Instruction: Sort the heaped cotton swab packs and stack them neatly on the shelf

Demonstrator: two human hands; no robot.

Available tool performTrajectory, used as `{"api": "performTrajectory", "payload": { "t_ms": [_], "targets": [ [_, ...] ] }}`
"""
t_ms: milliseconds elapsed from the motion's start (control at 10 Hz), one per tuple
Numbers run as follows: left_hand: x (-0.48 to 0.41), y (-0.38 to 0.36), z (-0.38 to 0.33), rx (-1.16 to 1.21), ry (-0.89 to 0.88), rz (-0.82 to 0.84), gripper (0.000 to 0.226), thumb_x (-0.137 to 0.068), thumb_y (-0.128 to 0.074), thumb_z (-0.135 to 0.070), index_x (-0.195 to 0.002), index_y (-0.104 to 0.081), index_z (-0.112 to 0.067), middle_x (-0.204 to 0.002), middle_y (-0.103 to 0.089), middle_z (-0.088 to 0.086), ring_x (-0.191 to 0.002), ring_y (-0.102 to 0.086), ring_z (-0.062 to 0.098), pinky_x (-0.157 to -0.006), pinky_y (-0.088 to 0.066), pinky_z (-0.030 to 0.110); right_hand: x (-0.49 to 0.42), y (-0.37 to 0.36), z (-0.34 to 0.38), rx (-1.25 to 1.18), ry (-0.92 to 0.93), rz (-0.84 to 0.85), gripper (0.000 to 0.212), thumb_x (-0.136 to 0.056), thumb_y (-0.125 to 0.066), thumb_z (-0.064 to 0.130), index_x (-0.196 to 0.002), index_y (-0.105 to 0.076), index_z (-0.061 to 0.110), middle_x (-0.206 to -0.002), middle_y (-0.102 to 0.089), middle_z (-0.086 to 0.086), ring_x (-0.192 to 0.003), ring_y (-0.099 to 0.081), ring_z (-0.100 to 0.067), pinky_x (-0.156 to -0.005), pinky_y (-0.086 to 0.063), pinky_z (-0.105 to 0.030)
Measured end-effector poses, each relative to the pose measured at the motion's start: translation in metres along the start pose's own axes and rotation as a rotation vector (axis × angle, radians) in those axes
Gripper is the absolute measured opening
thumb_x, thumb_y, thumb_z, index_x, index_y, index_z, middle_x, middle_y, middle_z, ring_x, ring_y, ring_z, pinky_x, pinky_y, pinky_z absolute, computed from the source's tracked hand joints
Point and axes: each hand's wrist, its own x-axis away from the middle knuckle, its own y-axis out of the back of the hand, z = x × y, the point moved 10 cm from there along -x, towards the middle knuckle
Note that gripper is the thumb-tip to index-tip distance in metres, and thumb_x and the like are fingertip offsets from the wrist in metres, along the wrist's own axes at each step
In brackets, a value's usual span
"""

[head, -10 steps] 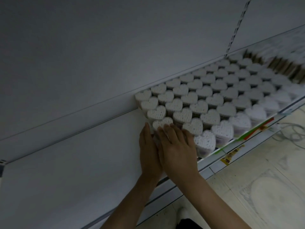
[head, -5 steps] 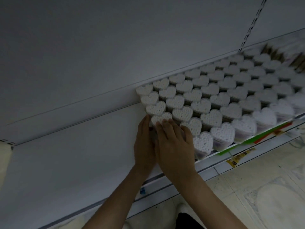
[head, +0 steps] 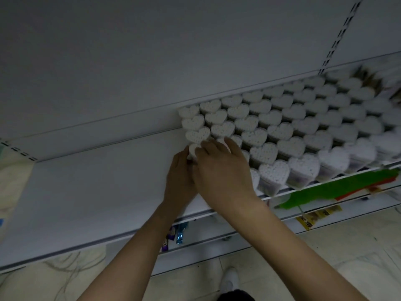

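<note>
left hand (head: pixel 179 181) beside, right hand (head: pixel 221 177) atop corner pack (head: pixel 193 148)

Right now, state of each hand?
Left hand: open, straight fingers pressed against the side of a swab pack.
Right hand: open, fingers laid over that pack's top.

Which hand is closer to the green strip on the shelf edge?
Right. The right hand lies over the packs at the block's left end, left of the green strip; the left hand sits beside it, farther left.
</note>
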Motion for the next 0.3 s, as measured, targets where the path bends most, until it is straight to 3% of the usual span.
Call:
{"api": "performTrajectory", "payload": {
  "t_ms": [100, 200, 300],
  "targets": [
    [-0.006, -0.009, 0.017, 0.126, 0.093, 0.067, 0.093, -0.075, -0.048, -0.083, -0.138, -0.047, -0.014, -0.127, -0.057, 0.005, -0.114, -0.055, 0.013, -0.101, -0.046, 0.037, 0.019, 0.036, -0.006, -0.188, -0.001, 0.027, 0.029, -0.083, -0.045, 0.027, -0.08, -0.073, 0.018, -0.082, -0.07, 0.001, -0.079, -0.065, -0.018, -0.103, -0.029, -0.032],
    [-0.01, -0.013, 0.02, 0.066, 0.079, 0.137, 0.086, -0.073, -0.067, -0.068, -0.143, -0.038, -0.027, -0.132, -0.055, 0.0, -0.119, -0.055, 0.018, -0.098, -0.048, 0.044, 0.047, 0.075, -0.02, -0.408, -0.076, 0.067, 0.03, -0.088, -0.047, 0.036, -0.096, -0.072, 0.021, -0.094, -0.071, 0.007, -0.089, -0.062, -0.008, -0.105, -0.033, -0.033],
    [0.0, -0.011, 0.015, -0.1, 0.081, 0.258, 0.105, -0.074, -0.072, -0.054, -0.153, -0.011, -0.021, -0.152, -0.033, 0.006, -0.135, -0.038, 0.023, -0.108, -0.038, 0.043, 0.076, 0.122, -0.036, -0.563, -0.166, 0.018, 0.032, -0.088, -0.048, 0.046, -0.105, -0.069, 0.029, -0.101, -0.067, 0.02, -0.099, -0.056, 0.004, -0.098, -0.041, -0.024]
  ]
}}
